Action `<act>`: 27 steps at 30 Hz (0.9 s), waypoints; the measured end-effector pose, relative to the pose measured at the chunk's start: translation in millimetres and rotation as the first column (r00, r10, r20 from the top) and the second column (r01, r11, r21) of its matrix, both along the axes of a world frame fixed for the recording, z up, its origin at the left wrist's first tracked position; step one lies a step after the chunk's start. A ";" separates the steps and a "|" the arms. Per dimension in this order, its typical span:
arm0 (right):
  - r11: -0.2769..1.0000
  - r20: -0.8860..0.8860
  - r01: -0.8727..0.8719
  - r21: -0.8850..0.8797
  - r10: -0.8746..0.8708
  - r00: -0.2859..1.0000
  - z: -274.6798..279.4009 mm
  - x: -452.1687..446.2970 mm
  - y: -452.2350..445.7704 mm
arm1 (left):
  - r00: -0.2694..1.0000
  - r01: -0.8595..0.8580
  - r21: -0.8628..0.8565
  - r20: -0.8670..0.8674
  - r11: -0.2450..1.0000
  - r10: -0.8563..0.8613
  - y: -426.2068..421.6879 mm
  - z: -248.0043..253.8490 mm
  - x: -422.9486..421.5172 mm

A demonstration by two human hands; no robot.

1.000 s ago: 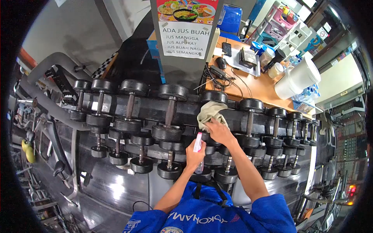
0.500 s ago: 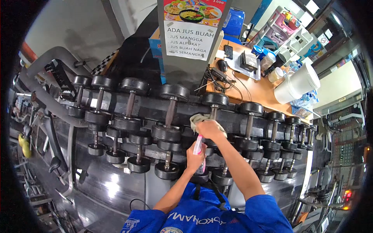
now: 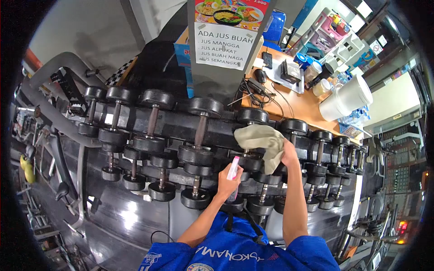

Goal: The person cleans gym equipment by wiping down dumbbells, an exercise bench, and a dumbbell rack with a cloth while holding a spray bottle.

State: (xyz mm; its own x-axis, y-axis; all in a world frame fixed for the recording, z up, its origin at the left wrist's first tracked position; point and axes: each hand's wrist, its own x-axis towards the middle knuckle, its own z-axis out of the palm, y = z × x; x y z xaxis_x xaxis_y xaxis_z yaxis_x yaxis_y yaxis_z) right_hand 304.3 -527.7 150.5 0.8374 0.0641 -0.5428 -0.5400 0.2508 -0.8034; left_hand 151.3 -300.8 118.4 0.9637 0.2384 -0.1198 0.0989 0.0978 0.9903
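Note:
My left hand is wrapped round a spray bottle with a pink and white head; its lower body shows only partly below my fingers. My right hand grips one end of a beige-grey cloth, which spreads out to the left and hangs down. The cloth covers most of the handle of a black dumbbell on the upper row. To the left, another dumbbell lies with its handle uncovered. A further dumbbell sits just beyond my right hand, partly hidden by it.
Several more dumbbells fill the two-tier rack on both sides. Behind it stand a sign panel and a wooden desk with cables, a mouse and white buckets. Gym machines stand at the left.
My right hand has moved right, away from the dumbbell handle, and the bunched cloth has opened out and trails behind it. My left hand with the spray bottle stays nearly in place.

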 end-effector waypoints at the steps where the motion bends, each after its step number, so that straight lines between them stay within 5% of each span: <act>1: 0.982 -0.076 0.170 0.077 -0.164 0.983 -2.1 -4.6 -4.0 | 0.999 0.030 0.018 0.010 0.999 -0.030 -0.2 -2.0 0.6; 3: 0.933 -0.168 0.321 0.164 -0.295 0.941 -14.1 -10.4 -1.5 | 0.998 0.053 0.020 0.019 0.998 -0.054 -1.8 -3.9 1.8; 4: 0.895 -0.149 0.274 0.353 -0.235 0.960 -29.4 -9.7 -2.2 | 0.999 0.046 0.001 0.017 0.999 -0.046 -3.5 -3.5 2.7; 9: 0.832 -0.240 0.394 0.390 -0.322 0.916 -75.5 32.1 40.6 | 0.998 0.036 0.075 0.049 0.997 -0.040 -4.6 -7.4 4.2; 11: 0.820 -0.249 0.310 0.481 -0.212 0.945 -124.5 69.5 32.8 | 0.997 0.032 0.088 0.065 0.996 -0.037 -3.7 -6.3 4.4; 17: 0.819 -0.474 0.509 0.264 -0.350 0.808 -57.0 90.3 57.3 | 1.000 0.019 0.062 -0.004 0.998 -0.019 -3.7 2.4 10.8; 18: 0.841 -0.478 0.424 0.336 -0.236 0.846 -59.0 92.5 41.3 | 1.000 0.014 0.096 0.020 0.995 -0.016 -3.4 2.9 10.8; 21: 0.844 -0.392 0.444 0.300 -0.315 0.864 -9.2 65.2 54.0 | 0.999 0.013 0.149 0.050 0.989 -0.021 -1.2 4.8 9.4; 27: 0.782 -0.201 0.241 0.575 -0.151 0.968 40.2 -11.5 85.7 | 1.000 0.002 0.101 0.018 0.995 -0.003 -1.5 9.2 8.1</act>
